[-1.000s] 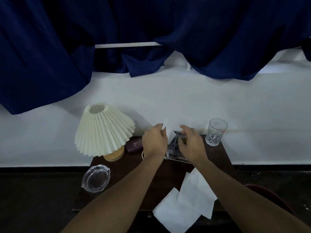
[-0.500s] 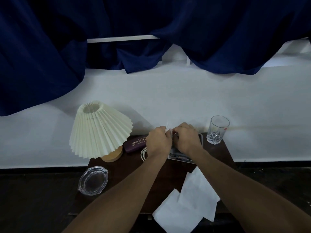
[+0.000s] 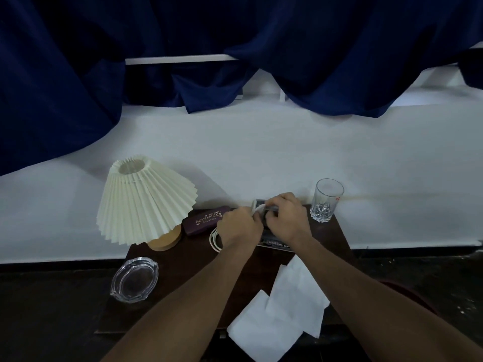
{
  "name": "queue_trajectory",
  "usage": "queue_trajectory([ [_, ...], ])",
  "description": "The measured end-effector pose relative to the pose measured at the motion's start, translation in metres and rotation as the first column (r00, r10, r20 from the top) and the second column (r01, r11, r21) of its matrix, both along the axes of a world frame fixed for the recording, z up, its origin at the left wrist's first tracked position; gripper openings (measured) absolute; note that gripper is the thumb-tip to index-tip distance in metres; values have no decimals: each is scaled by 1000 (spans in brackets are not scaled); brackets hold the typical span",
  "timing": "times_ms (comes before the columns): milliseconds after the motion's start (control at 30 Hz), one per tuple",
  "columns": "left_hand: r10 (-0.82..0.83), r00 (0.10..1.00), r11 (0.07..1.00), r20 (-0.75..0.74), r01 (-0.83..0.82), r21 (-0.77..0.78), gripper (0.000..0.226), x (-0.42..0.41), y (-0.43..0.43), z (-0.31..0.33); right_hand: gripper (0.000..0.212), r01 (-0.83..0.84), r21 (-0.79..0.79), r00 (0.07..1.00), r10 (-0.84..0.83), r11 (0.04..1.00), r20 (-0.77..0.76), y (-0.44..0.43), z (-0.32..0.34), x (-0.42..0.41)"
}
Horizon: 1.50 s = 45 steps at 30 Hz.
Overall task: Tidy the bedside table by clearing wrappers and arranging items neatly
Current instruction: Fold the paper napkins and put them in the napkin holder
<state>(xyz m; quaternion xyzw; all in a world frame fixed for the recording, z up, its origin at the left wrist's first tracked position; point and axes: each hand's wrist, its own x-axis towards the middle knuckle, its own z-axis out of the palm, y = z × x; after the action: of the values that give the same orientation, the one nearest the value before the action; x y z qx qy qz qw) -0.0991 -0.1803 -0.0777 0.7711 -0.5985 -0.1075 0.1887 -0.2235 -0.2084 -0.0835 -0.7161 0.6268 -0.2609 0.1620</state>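
Both hands meet at the back of the dark wooden bedside table (image 3: 198,270). My left hand (image 3: 239,227) is curled around a scrap of white wrapper (image 3: 253,210). Touching it, my right hand (image 3: 286,220) grips a small flat grey item (image 3: 258,204), most of which is hidden by the fingers. Under the hands lies a printed booklet (image 3: 274,242). Two white tissues (image 3: 285,309) overhang the table's front edge. A purple glasses case (image 3: 206,220) and a coiled white cable (image 3: 213,237) lie just left of my left hand.
A cream pleated lamp (image 3: 143,202) stands at the back left, with a glass ashtray (image 3: 134,279) at the front left. A drinking glass (image 3: 326,201) is at the back right corner. Dark blue curtains (image 3: 235,35) hang behind. A dark red rim (image 3: 407,291) shows on the floor to the right.
My hands came together and dropped lower onto the booklet. The white slip that stood up in my left hand is now mostly tucked between the hands.
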Motion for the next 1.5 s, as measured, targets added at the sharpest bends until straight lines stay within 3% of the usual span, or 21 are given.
queue_trajectory([
  [133, 19, 999, 1000, -41, -18, 25, 37, 1, 4, 0, 30, -11, -36, 1000, 12, 999, 22, 8, 1, -8],
  [267, 60, 995, 997, -83, -56, 48, 47, 5, 11, 4, 24, 211, -58, 965, -199, 976, 173, 18, 7, -27],
  [400, 64, 990, 996, -122, -72, -57, 54, 7, 24, 14, 15, 261, 13, 965, -261, 965, -7, 39, 7, -56],
  [567, 30, 985, 973, -169, -67, -220, 30, -3, 49, 28, 18, 96, 414, 956, 33, 905, -293, 70, 0, -73],
  [667, 9, 989, 989, -149, -30, -143, 27, -12, 62, 29, 26, 95, 457, 940, 72, 885, -334, 83, -6, -72],
  [800, -48, 996, 995, -79, 55, 86, 28, -17, 75, 17, 67, 80, 477, 877, 165, 875, -451, 95, -21, -64],
  [900, -138, 987, 931, -86, 159, 328, 32, -17, 84, -2, 79, 96, 469, 852, 172, 878, -495, 99, -32, -58],
  [1033, -234, 965, 813, -121, 262, 520, 39, -15, 92, -26, 83, 113, 478, 885, 130, 871, -447, 92, -35, -56],
  [1200, -299, 951, 770, -84, 292, 568, 41, -11, 92, -43, 73, 111, 510, 924, 101, 853, -369, 81, -40, -57],
  [1333, -327, 944, 811, -45, 305, 500, 30, -10, 87, -44, 39, 67, 521, 960, 88, 851, -267, 74, -48, -58],
  [1500, -347, 937, 866, 41, 303, 397, 29, -5, 79, -37, 19, 50, 494, 995, 1, 868, -103, 73, -37, -57],
])
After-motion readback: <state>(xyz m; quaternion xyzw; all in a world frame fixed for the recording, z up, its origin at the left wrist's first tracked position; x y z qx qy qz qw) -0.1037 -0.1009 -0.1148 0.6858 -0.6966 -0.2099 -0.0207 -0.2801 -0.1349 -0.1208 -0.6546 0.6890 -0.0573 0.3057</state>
